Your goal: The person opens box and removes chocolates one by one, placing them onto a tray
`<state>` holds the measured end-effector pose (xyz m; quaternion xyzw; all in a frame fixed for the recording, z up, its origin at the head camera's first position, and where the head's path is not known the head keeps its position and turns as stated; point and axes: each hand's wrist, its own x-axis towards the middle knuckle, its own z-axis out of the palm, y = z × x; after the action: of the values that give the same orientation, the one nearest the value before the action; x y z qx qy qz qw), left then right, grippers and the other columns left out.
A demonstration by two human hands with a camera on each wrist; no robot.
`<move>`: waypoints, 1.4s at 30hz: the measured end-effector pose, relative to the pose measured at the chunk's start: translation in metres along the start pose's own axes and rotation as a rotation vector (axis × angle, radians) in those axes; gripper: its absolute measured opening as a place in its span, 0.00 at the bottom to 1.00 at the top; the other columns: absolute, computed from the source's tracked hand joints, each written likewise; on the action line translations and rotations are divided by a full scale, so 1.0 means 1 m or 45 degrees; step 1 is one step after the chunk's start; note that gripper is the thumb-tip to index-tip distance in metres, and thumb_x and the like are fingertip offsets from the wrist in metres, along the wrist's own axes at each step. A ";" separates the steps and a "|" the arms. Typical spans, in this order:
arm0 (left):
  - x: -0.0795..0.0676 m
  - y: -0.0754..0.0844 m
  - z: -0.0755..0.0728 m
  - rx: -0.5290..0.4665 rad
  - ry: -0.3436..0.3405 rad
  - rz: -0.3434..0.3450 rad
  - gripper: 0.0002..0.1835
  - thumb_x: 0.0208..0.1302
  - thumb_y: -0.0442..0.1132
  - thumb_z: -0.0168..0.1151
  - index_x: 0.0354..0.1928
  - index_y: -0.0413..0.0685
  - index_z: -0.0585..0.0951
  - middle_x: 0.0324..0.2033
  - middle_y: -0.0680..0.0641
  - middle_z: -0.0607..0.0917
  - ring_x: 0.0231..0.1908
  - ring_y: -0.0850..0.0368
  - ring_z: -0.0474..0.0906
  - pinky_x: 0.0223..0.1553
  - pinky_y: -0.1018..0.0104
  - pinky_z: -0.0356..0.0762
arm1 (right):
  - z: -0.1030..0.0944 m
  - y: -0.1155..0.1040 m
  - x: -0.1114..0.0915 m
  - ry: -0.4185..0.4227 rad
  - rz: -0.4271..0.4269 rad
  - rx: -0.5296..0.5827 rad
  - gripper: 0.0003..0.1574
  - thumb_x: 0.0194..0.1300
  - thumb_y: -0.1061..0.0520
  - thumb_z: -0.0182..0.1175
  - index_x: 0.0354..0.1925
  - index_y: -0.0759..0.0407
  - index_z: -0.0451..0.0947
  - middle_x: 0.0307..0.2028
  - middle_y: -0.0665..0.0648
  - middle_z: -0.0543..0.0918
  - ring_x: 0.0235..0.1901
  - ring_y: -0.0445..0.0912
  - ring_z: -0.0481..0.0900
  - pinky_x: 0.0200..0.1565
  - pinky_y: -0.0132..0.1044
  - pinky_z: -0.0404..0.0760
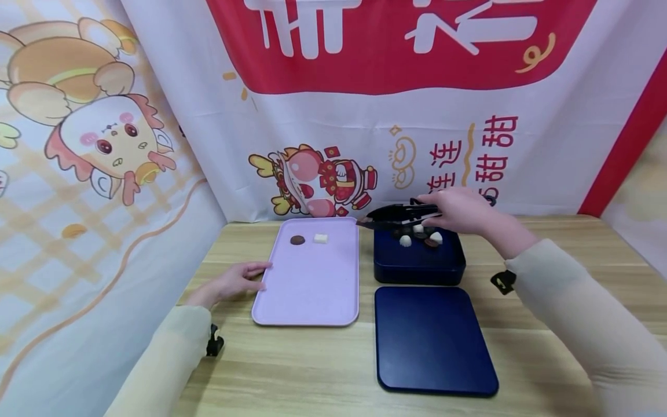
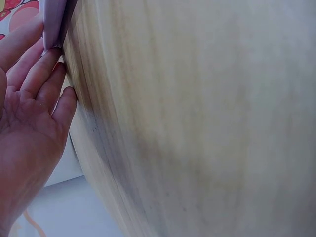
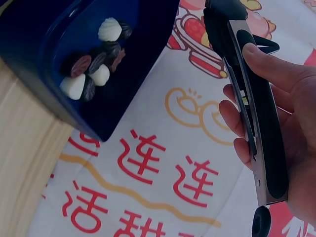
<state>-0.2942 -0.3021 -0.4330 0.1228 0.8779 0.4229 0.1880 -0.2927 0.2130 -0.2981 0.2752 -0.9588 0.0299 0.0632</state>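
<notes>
Two bare hands show in the head view: the left hand (image 1: 237, 280), fingers nearly straight and gripping nothing, touches the left rim of a lilac tray (image 1: 312, 289), probably to keep it from sliding; beyond it on the tray lie a brown round piece (image 1: 297, 240) and a white piece (image 1: 321, 238). The right hand (image 1: 461, 211) grips black tongs (image 1: 395, 213) above a dark blue box (image 1: 419, 272) of small candies (image 1: 406, 241), their tips pointing leftward near the tray's edge; whether they hold anything, I cannot tell. Nearer the body than that hand lies a flat blue lid (image 1: 435, 341), presumably off so the box can be reached into. The left wrist view shows fingertips against the tray's edge. In the right wrist view, thumb and curled fingers take opposite arms of the tongs, likely for easy squeezing.
</notes>
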 end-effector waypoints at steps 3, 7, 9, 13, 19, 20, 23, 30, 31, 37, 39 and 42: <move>0.000 0.000 0.000 0.003 0.001 -0.009 0.35 0.62 0.35 0.66 0.70 0.38 0.65 0.67 0.33 0.63 0.69 0.38 0.55 0.69 0.46 0.48 | 0.004 -0.003 0.009 -0.010 -0.008 -0.015 0.35 0.62 0.46 0.67 0.63 0.58 0.75 0.44 0.61 0.86 0.23 0.44 0.76 0.17 0.37 0.66; 0.000 -0.002 0.000 0.004 0.003 -0.009 0.35 0.62 0.35 0.66 0.70 0.38 0.65 0.67 0.33 0.63 0.69 0.39 0.55 0.69 0.47 0.48 | 0.010 -0.009 0.018 -0.034 0.000 -0.018 0.35 0.62 0.46 0.67 0.63 0.57 0.74 0.44 0.61 0.86 0.23 0.44 0.76 0.19 0.38 0.69; 0.000 -0.002 0.000 0.006 0.004 -0.006 0.35 0.62 0.35 0.67 0.70 0.38 0.65 0.67 0.33 0.64 0.69 0.39 0.55 0.69 0.46 0.48 | 0.012 -0.012 0.022 -0.050 0.006 -0.010 0.35 0.62 0.46 0.67 0.64 0.57 0.74 0.46 0.61 0.85 0.26 0.46 0.79 0.21 0.39 0.72; 0.000 -0.002 -0.001 0.007 0.006 0.003 0.35 0.62 0.35 0.67 0.69 0.38 0.66 0.67 0.33 0.64 0.69 0.38 0.55 0.69 0.46 0.47 | 0.017 -0.017 0.031 -0.086 0.018 0.002 0.36 0.62 0.45 0.67 0.64 0.55 0.74 0.42 0.58 0.86 0.27 0.46 0.80 0.21 0.39 0.72; -0.001 -0.001 -0.001 0.020 0.008 -0.014 0.35 0.61 0.37 0.67 0.70 0.39 0.66 0.67 0.34 0.64 0.69 0.39 0.55 0.69 0.47 0.47 | 0.026 -0.022 0.047 -0.121 0.027 0.020 0.36 0.63 0.44 0.66 0.66 0.55 0.72 0.36 0.57 0.87 0.26 0.46 0.80 0.21 0.39 0.72; -0.001 -0.001 -0.001 0.017 0.006 -0.014 0.35 0.62 0.37 0.67 0.70 0.39 0.66 0.67 0.34 0.64 0.69 0.39 0.55 0.69 0.47 0.47 | 0.028 -0.023 0.050 -0.126 0.025 0.023 0.36 0.63 0.44 0.66 0.66 0.56 0.72 0.38 0.58 0.87 0.29 0.48 0.82 0.24 0.40 0.75; -0.001 -0.002 0.000 -0.001 0.003 -0.003 0.35 0.61 0.35 0.67 0.69 0.38 0.65 0.67 0.33 0.63 0.69 0.38 0.55 0.69 0.47 0.49 | 0.033 -0.027 0.057 -0.145 0.026 0.014 0.36 0.63 0.44 0.65 0.66 0.56 0.72 0.50 0.60 0.84 0.42 0.53 0.83 0.36 0.47 0.81; 0.000 -0.005 0.001 -0.043 0.001 0.013 0.35 0.61 0.33 0.66 0.69 0.36 0.65 0.67 0.33 0.63 0.69 0.39 0.56 0.69 0.49 0.51 | 0.039 -0.033 0.068 -0.177 0.024 -0.011 0.36 0.63 0.45 0.65 0.65 0.57 0.72 0.55 0.61 0.81 0.51 0.56 0.79 0.47 0.53 0.79; 0.000 -0.005 0.001 -0.043 0.003 0.014 0.35 0.61 0.33 0.66 0.69 0.36 0.65 0.67 0.33 0.63 0.69 0.39 0.55 0.69 0.49 0.51 | 0.039 -0.033 0.069 -0.179 0.027 -0.006 0.36 0.63 0.45 0.65 0.65 0.57 0.73 0.55 0.61 0.81 0.52 0.56 0.79 0.48 0.53 0.79; 0.000 -0.005 0.000 -0.043 -0.006 0.016 0.35 0.62 0.33 0.66 0.69 0.36 0.65 0.67 0.32 0.63 0.69 0.39 0.55 0.69 0.49 0.50 | 0.045 -0.036 0.075 -0.218 0.068 0.009 0.35 0.63 0.45 0.65 0.65 0.56 0.72 0.57 0.60 0.79 0.54 0.55 0.78 0.53 0.53 0.77; 0.000 -0.005 0.000 -0.039 -0.006 0.016 0.35 0.62 0.34 0.66 0.69 0.36 0.65 0.67 0.32 0.63 0.69 0.39 0.55 0.69 0.49 0.51 | 0.048 -0.037 0.077 -0.232 0.072 0.003 0.35 0.63 0.45 0.65 0.65 0.56 0.72 0.57 0.59 0.79 0.54 0.55 0.78 0.52 0.52 0.77; 0.000 -0.004 0.001 -0.036 -0.009 0.031 0.35 0.62 0.33 0.66 0.69 0.35 0.64 0.67 0.31 0.63 0.69 0.38 0.55 0.68 0.48 0.52 | 0.050 -0.038 0.079 -0.246 0.071 -0.006 0.35 0.63 0.45 0.65 0.65 0.56 0.73 0.57 0.59 0.80 0.54 0.54 0.78 0.53 0.51 0.76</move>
<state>-0.2937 -0.3041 -0.4369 0.1323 0.8695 0.4372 0.1877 -0.3436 0.1345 -0.3358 0.2497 -0.9679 0.0025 -0.0299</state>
